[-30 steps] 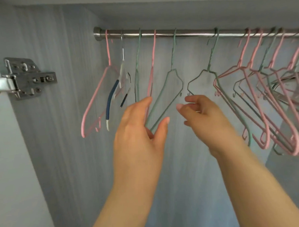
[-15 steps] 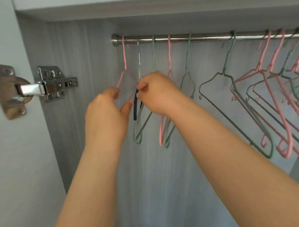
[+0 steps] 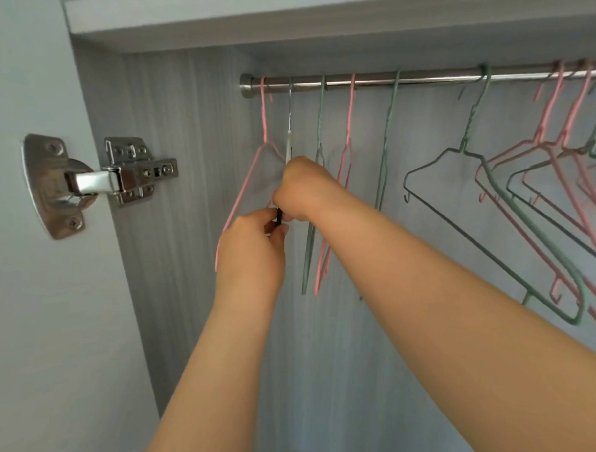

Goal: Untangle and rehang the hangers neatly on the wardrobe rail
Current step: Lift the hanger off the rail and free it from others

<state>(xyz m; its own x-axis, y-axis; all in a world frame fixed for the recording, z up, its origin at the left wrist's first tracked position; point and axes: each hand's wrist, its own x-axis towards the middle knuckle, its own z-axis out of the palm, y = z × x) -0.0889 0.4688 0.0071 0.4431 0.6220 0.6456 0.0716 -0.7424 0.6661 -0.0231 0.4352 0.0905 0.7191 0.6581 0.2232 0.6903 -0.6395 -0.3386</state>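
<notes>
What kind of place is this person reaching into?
Most likely the inside of a wardrobe. A round silver metal rail carries thin pink and green wire hangers, and a shiny steel door hinge is screwed to the grey wood-grain side wall.

Hangers (image 3: pixel 387 136) hang along the rail (image 3: pixel 420 77), hinge (image 3: pixel 130 175) to its left (left hand (image 3: pixel 250 255) below right hand (image 3: pixel 305 188), under its left end)

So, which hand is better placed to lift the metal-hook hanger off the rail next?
Probably the right hand: it sits higher, just under the neck of the metal-hook hanger, closer to the rail. The left hand is lower and pinches the hanger's dark strip.
</notes>
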